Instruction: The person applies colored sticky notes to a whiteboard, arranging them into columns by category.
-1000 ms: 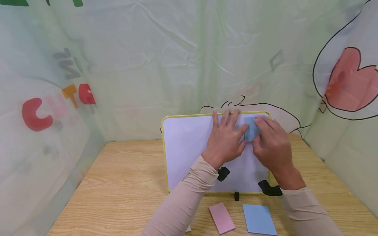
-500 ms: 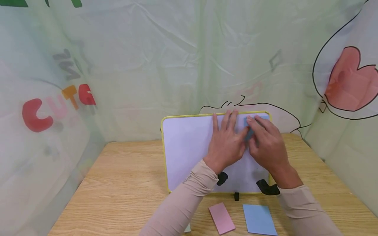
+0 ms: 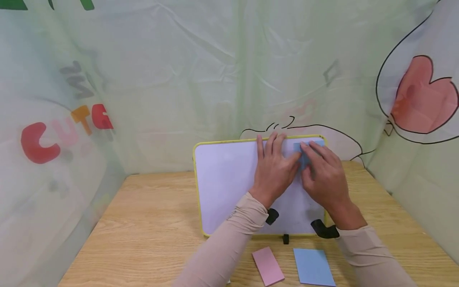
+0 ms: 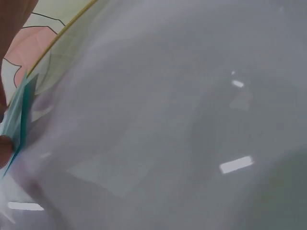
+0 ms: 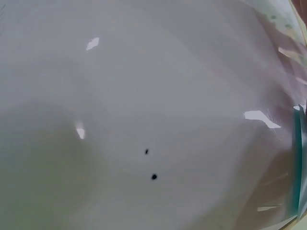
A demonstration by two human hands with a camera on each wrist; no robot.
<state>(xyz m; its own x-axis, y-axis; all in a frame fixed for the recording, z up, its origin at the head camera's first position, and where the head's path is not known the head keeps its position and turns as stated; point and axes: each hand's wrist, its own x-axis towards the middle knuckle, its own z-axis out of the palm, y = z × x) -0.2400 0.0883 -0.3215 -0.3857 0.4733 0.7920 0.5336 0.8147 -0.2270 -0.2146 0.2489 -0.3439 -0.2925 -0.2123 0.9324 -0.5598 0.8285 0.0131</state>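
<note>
A white board [image 3: 226, 183] with a yellow frame leans upright on the table. A light blue sticky note [image 3: 317, 142] lies at its upper right corner, largely covered by my hands. My left hand [image 3: 274, 171] rests on the board, three fingers stretched up to the top edge. Its index finger and thumb point at the note's left side. My right hand [image 3: 325, 175] touches the note with index and middle fingertips, its thumb lower down. In the left wrist view the note [image 4: 15, 117] shows edge-on beside fingers. At the right wrist view's right edge, its teal side [image 5: 298, 163] appears.
A pink note pad [image 3: 268, 266] and a blue note pad [image 3: 314, 266] lie on the wooden table [image 3: 143, 231] before the board. Black curved pieces [image 3: 324, 230] stick out at the board's lower part. A printed curtain [image 3: 172, 87] hangs behind.
My right hand has shifted left over the note, closer to my left hand, uncovering the note's top right strip. My left hand stays at the board's top edge. The view has tilted slightly.
</note>
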